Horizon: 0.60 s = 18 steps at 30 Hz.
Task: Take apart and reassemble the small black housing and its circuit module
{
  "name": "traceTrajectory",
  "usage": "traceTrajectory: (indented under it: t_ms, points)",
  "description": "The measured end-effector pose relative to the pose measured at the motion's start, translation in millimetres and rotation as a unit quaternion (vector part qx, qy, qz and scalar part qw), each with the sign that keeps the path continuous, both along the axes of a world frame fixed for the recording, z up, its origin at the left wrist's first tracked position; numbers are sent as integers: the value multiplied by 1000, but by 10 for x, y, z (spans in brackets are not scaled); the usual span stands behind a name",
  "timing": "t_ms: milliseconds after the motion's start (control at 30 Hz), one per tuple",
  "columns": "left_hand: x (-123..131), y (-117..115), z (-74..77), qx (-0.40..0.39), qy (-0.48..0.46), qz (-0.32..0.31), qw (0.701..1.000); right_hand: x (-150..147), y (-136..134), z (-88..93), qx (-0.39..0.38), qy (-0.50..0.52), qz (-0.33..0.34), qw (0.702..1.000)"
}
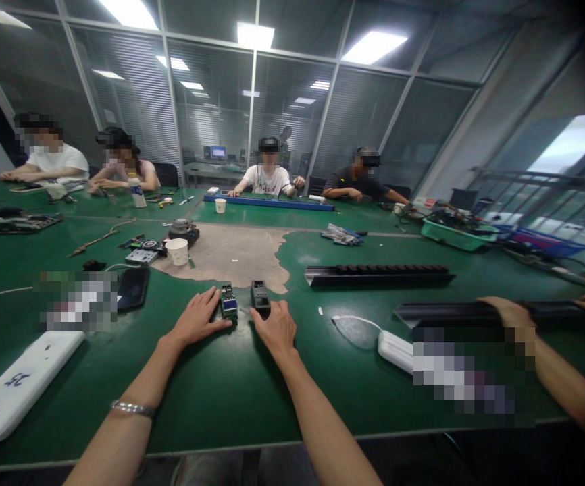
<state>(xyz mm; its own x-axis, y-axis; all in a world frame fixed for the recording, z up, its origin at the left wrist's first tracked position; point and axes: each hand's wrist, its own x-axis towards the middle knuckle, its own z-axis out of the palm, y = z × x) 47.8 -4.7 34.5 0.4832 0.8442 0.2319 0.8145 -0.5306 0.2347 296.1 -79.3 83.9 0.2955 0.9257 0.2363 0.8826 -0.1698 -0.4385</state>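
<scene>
My left hand (198, 318) rests low over the green table, thumb and fingers closed about the left side and near end of a small green circuit board (228, 307). The board carries a dark blue display or block, too small to make out. Just to its right, a black plastic housing (260, 291) with openings in its upper face stands apart from the board. My right hand (278, 329) grips the near end of that housing, which hides its lower part.
A phone (133, 289) and a white numbered device (23, 385) lie left. Beyond my hands are a paper cup (177, 252) and a worn grey patch (232, 253). Right are a black rail (381, 275), a white power bank (396, 351) and a co-worker's hand (508, 314) on another rail.
</scene>
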Motion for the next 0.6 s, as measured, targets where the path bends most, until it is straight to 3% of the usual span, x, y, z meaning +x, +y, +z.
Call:
traceTrajectory:
  t_ms: [133, 300, 433, 600]
  points:
    - [15, -7, 14, -10, 7, 6, 1000, 22, 7, 26, 45, 58, 3, 997]
    - [28, -12, 7, -9, 1, 17, 1000, -140, 20, 218, 124, 129, 61, 982]
    - [37, -18, 30, -11, 3, 17, 1000, -371, 12, 350, 84, 117, 73, 987]
    - [38, -16, 24, -15, 4, 19, 1000, -553, 6, 384, 22, 89, 62, 994]
